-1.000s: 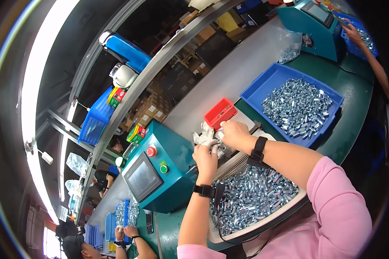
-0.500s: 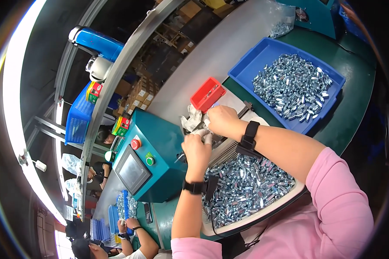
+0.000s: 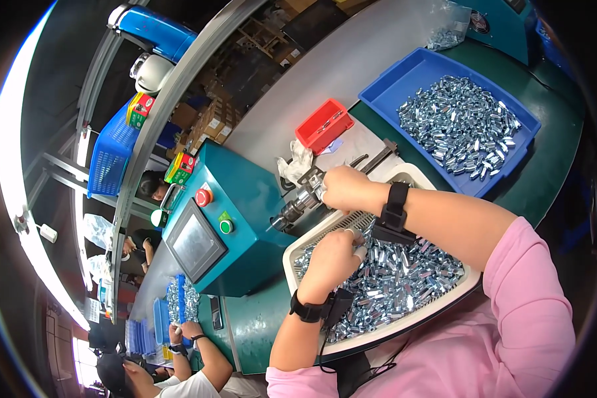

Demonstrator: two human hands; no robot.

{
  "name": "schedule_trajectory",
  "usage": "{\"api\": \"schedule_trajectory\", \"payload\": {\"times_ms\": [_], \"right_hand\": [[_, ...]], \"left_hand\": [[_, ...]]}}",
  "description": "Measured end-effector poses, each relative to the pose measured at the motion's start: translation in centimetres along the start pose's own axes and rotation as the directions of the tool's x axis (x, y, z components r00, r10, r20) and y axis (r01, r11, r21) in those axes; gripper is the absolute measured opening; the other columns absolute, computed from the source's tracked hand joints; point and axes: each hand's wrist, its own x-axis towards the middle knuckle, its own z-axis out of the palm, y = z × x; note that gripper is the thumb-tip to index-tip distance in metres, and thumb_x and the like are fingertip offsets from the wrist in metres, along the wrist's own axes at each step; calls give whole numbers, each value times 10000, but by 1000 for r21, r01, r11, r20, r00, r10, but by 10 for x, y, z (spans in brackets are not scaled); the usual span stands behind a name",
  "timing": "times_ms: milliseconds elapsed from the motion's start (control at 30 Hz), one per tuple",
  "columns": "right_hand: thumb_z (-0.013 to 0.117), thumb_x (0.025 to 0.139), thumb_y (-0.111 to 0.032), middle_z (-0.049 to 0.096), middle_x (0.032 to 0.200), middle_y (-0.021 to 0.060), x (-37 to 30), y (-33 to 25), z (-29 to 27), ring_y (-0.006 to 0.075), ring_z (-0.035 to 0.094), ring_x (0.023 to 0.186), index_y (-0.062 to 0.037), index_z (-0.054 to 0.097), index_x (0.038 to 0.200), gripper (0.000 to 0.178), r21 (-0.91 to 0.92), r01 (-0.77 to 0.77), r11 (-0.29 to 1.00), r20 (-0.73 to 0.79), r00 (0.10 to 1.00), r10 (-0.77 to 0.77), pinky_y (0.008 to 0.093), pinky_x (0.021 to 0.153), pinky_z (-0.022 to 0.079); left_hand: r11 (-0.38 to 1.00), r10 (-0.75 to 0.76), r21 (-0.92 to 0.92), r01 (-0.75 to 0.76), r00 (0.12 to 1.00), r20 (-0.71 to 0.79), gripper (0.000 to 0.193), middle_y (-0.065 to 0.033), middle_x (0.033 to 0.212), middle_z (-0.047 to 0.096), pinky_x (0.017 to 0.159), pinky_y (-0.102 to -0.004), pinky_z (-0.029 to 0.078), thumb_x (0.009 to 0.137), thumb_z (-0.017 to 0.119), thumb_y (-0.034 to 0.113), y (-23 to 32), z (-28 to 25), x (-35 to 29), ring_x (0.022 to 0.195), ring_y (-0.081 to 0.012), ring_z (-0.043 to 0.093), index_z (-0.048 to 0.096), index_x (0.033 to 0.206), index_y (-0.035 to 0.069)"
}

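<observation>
My left hand point(image 3: 335, 259) is over the cream basket point(image 3: 292, 273), just above a heap of short shiny metal fittings point(image 3: 385, 292). Its fingers are curled, with pale coverings on some tips; whatever they pinch, if anything, is hidden. My right hand point(image 3: 351, 190) is closed at the end of a metal chuck point(image 3: 303, 202) that sticks out from a teal machine point(image 3: 245, 239). The back of that hand hides what its fingers hold. Each wrist wears a black band.
A blue tray point(image 3: 385, 86) of similar fittings lies at the right. A red bin point(image 3: 322, 127) and crumpled white gloves point(image 3: 297, 162) are beyond the chuck. The machine carries a screen point(image 3: 196, 242) and a red button point(image 3: 203, 197). Another person point(image 3: 199, 365) works at lower left.
My left hand has come away from the chuck, down and right to above the basket. The right hand stays by the chuck, which now shows more fully. The view has shifted slightly.
</observation>
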Motion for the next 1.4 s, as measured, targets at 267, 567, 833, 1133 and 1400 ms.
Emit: {"api": "schedule_trajectory", "payload": {"times_ms": [267, 567, 833, 1133, 1400], "right_hand": [[478, 671, -84, 600, 541, 166, -5, -3, 1, 250, 637, 527, 39, 634, 663, 199, 123, -33, 992, 20, 999, 30, 339, 593, 510], [447, 686, -39, 571, 563, 207, -5, 0, 3, 269, 616, 476, 89, 565, 661, 176, 221, -1, 975, 11, 1000, -1, 359, 512, 496], [483, 695, -106, 598, 557, 165, -1, 7, 5, 271, 632, 546, 9, 632, 696, 188, 13, 31, 999, -62, 998, -30, 381, 588, 501], [557, 728, -255, 603, 580, 162, 3, 13, -1, 303, 623, 590, -15, 642, 656, 265, -133, 7, 991, -172, 985, -31, 399, 635, 491], [597, 713, -333, 635, 659, 149, 10, -11, 2, 296, 638, 673, -34, 667, 701, 308, -503, -98, 859, -152, 988, 24, 388, 653, 500]], "left_hand": [[972, 106, -211, -105, 994, -5, 230, -157, 715, 616, 648, -354, 467, 746, 597, 93, 17, -16, -13, 668, -298, 600, 605, 951, -11], [967, 99, -240, -90, 995, 26, 212, -144, 706, 615, 615, -344, 460, 756, 594, 94, 5, -17, -12, 650, -251, 606, 601, 943, -5], [957, -65, -286, 42, 995, -73, 207, -181, 759, 604, 648, -379, 461, 704, 598, 80, 1, -20, -6, 688, -315, 595, 594, 895, 0], [954, -61, -294, -50, 932, -358, 223, -145, 706, 605, 633, -342, 469, 714, 621, 133, -36, 1, 4, 648, -261, 600, 625, 901, 11], [948, -61, -312, -53, 936, -346, 215, -183, 783, 621, 719, -408, 469, 692, 597, 149, -44, 6, 7, 785, -331, 601, 641, 863, 27]]}}
